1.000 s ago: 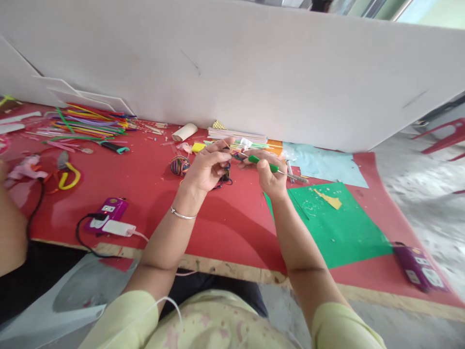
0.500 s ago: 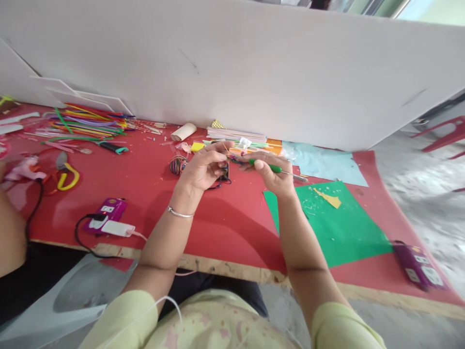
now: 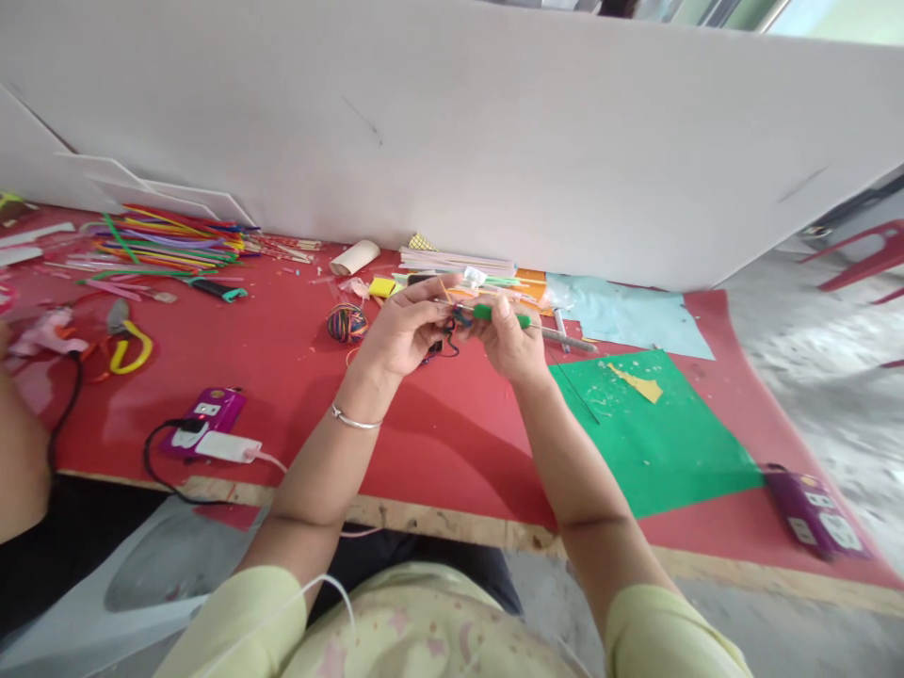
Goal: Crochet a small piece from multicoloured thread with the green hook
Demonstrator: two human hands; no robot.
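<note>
In the head view, a crochet hook (image 3: 483,312) with a green grip is held in my right hand (image 3: 515,350), the thumb lying on the grip. Its metal shank points left to a small piece of dark multicoloured crochet work (image 3: 461,317). My left hand (image 3: 402,331) pinches that piece, and an orange strand of yarn runs up over its raised finger. The tip of the hook meets the yarn between both hands; the exact stitch is too small to make out. Left of my left hand rests a multicoloured ball of yarn (image 3: 347,322).
A green sheet (image 3: 664,452) lies right, near a purple power strip (image 3: 812,511); another power strip (image 3: 216,410) sits left. Yellow-handled cutters (image 3: 131,344), pipe cleaners (image 3: 176,240) and a cardboard tube (image 3: 355,257) are farther back. Another person's arm (image 3: 21,443) shows at the left edge.
My right hand has shifted left and slightly down, bringing the hook closer to my left hand. The fingers of my right hand have curled in more around the grip.
</note>
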